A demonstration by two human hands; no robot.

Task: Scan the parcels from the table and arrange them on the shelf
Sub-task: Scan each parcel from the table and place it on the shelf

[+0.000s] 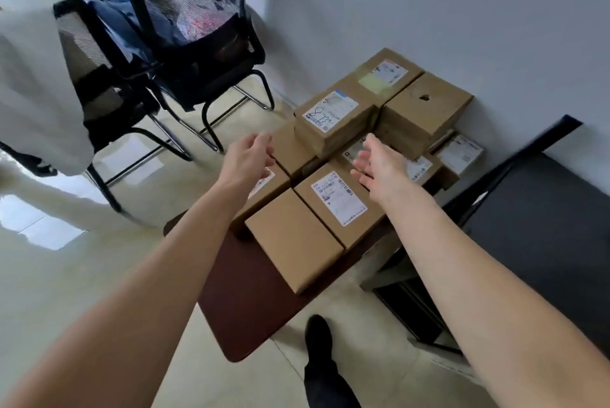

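Several brown cardboard parcels are piled on a low dark-brown table (244, 295) against the wall. On top sits a parcel with a handwritten label (333, 120). In front of it lie a labelled parcel (340, 203) and a plain parcel (293, 239). My left hand (251, 156) and my right hand (376, 163) reach out over the pile, one on each side of the handwritten parcel. Both hands have relaxed fingers and hold nothing. No scanner and no shelf is in view.
Two black mesh chairs (198, 44) with clothes and bags stand to the left on the glossy tiled floor. A black cabinet (534, 219) stands to the right of the table. A white wall runs behind the parcels. My dark shoe (318, 335) is below the table edge.
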